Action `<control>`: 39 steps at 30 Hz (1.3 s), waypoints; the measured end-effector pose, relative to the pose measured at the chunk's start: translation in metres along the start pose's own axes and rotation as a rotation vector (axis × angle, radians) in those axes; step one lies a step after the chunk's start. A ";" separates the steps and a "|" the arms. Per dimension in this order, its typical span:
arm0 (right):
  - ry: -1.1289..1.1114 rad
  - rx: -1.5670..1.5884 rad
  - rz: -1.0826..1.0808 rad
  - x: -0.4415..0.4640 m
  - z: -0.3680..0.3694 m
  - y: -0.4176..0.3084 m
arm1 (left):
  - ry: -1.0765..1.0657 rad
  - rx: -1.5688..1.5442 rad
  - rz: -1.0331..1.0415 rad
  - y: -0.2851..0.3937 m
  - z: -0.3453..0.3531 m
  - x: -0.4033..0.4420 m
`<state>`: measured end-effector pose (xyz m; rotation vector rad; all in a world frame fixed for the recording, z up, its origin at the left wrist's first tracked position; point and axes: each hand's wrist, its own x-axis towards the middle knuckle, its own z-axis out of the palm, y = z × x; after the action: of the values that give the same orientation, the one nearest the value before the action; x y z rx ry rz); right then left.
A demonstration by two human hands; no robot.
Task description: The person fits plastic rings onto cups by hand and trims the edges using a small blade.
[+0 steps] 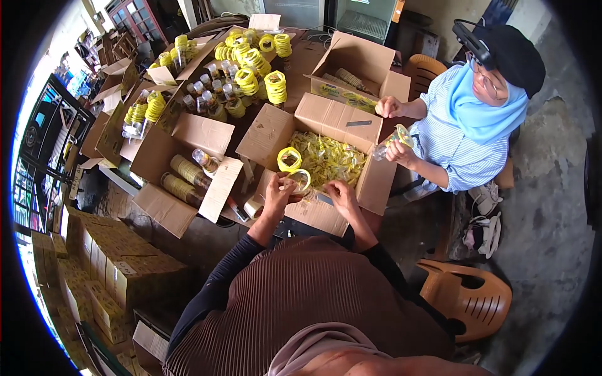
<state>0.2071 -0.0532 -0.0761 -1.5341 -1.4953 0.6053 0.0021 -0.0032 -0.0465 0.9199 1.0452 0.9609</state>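
My left hand point(276, 197) is closed on a clear plastic cup with a yellow rim band point(301, 180), held over the near side of an open carton point(263, 135). Just beyond it is a yellow ring-shaped stack point(289, 159). Right of the cup, my right hand point(342, 198) has its fingers pinched together above the carton's near flap; what they hold, if anything, is too small to make out. Small yellow-and-clear wrapped pieces point(329, 156) fill the carton.
On the right a co-worker point(467, 135) holds a clear cup point(394, 143). Left stands an open carton point(153, 156) with stacked rings. Several yellow stacks point(254, 62) and capped bottles point(207, 94) cover the table's back. An orange chair point(467, 301) stands behind right; closed cartons point(119, 250) pile up left.
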 end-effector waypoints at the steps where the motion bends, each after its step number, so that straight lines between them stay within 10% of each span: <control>1: -0.020 0.132 0.025 0.000 0.005 -0.002 | 0.001 0.038 -0.017 0.002 -0.001 -0.002; 12: -0.081 0.173 -0.220 0.005 0.003 -0.022 | -0.179 0.349 -0.073 0.007 -0.015 -0.006; 14: -0.080 0.157 -0.206 0.005 0.005 -0.012 | -0.155 0.603 0.588 -0.016 -0.021 0.002; 22: -0.124 0.084 0.001 0.001 0.014 0.015 | -0.334 0.323 0.189 -0.020 -0.032 0.014; 28: 0.008 -0.541 -0.104 -0.021 0.010 0.035 | -0.265 0.177 -0.010 -0.010 -0.031 0.008; 39: 0.080 -0.317 0.162 -0.009 0.003 0.034 | -0.058 0.648 0.388 0.019 -0.010 -0.017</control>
<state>0.2211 -0.0571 -0.1086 -1.9133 -1.4662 0.4059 -0.0150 -0.0117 -0.0270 1.7233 1.1737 0.9088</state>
